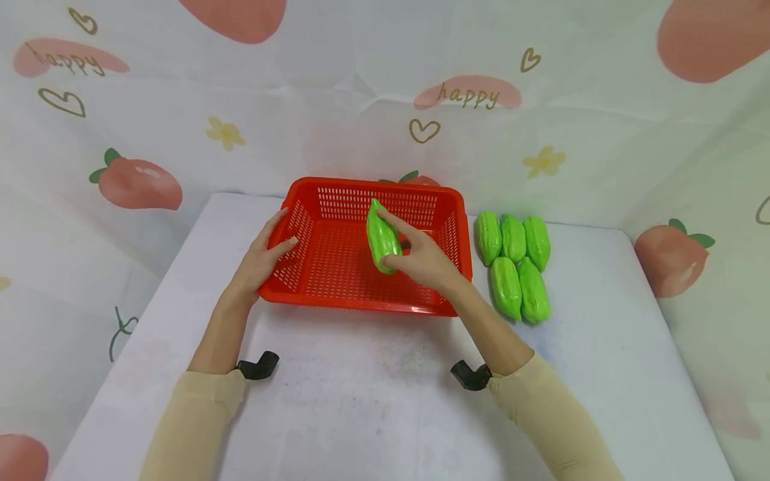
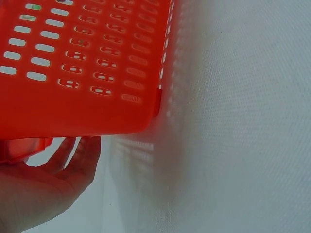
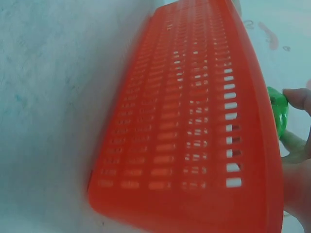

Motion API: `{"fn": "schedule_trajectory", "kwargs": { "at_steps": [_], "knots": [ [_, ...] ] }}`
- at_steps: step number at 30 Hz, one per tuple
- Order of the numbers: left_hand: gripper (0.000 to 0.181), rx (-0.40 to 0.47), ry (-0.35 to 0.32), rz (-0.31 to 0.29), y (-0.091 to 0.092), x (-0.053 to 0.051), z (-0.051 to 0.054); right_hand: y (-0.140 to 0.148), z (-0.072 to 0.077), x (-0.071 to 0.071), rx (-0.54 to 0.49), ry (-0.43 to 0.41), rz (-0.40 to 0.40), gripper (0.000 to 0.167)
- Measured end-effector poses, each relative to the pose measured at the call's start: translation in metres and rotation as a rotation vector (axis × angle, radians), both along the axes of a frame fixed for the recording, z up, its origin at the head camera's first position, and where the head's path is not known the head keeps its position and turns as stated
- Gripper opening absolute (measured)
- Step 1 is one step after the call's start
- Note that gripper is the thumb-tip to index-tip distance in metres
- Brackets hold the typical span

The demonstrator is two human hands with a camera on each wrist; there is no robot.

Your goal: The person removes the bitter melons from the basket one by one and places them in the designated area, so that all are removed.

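My right hand (image 1: 424, 260) pinches a glossy green ridged fruit (image 1: 382, 237) with a pointed tip, between thumb and fingers. It holds the fruit tilted over the inside of a red plastic basket (image 1: 337, 304). In the right wrist view, part of the green fruit (image 3: 278, 111) and the fingertips show past the basket's rim. My left hand (image 1: 255, 264) grips the basket's left side, thumb over the rim and fingers along the outside. From the left wrist, this hand (image 2: 53, 187) is seen against the basket's end, its thumb hard to make out.
Several similar green fruits (image 1: 513, 237) lie in two rows on the white table (image 1: 373, 401), just right of the basket. Behind the table hangs a printed cloth (image 1: 361, 100). A black wrist mount (image 1: 259, 366) sticks out from each sleeve.
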State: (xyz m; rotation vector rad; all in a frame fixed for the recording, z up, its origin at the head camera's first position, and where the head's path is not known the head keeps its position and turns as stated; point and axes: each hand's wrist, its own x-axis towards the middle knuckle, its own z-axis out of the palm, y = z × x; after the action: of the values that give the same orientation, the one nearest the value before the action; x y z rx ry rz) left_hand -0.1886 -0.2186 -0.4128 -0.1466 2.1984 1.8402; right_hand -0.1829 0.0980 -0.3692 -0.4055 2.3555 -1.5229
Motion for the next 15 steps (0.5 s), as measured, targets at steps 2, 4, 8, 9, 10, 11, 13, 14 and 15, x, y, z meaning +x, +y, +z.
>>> {"fn": "schedule_trajectory", "kwargs": {
  "at_steps": [2, 4, 8, 9, 10, 11, 13, 14, 15],
  "knots": [
    [0.066, 0.0, -0.004, -0.003, 0.0, 0.0, 0.002, 0.005, 0.001, 0.0, -0.008, 0.002, -0.007, 0.08],
    [0.067, 0.003, -0.012, -0.004, 0.002, 0.001, 0.006, 0.011, 0.002, 0.001, -0.009, -0.001, -0.011, 0.08],
    [0.068, 0.009, -0.022, -0.007, 0.006, 0.008, 0.02, 0.022, 0.004, 0.001, -0.029, -0.008, -0.02, 0.078],
    [0.068, 0.013, -0.022, -0.008, 0.007, 0.01, 0.023, 0.025, 0.005, 0.001, -0.035, -0.009, -0.025, 0.078],
    [0.068, 0.019, -0.02, -0.01, 0.008, 0.01, 0.026, 0.028, 0.005, 0.001, -0.044, -0.011, -0.031, 0.077],
    [0.068, 0.026, -0.017, -0.013, 0.008, 0.011, 0.026, 0.031, 0.006, 0.001, -0.052, -0.015, -0.036, 0.077],
    [0.068, 0.03, -0.016, -0.013, 0.009, 0.012, 0.029, 0.037, 0.006, 0.001, -0.054, -0.017, -0.045, 0.077],
    [0.068, 0.032, -0.017, -0.012, 0.009, 0.012, 0.029, 0.039, 0.007, 0.001, -0.054, -0.019, -0.047, 0.077],
    [0.068, 0.033, -0.017, -0.012, 0.009, 0.011, 0.029, 0.042, 0.007, 0.001, -0.051, -0.016, -0.051, 0.077]
  ]
}}
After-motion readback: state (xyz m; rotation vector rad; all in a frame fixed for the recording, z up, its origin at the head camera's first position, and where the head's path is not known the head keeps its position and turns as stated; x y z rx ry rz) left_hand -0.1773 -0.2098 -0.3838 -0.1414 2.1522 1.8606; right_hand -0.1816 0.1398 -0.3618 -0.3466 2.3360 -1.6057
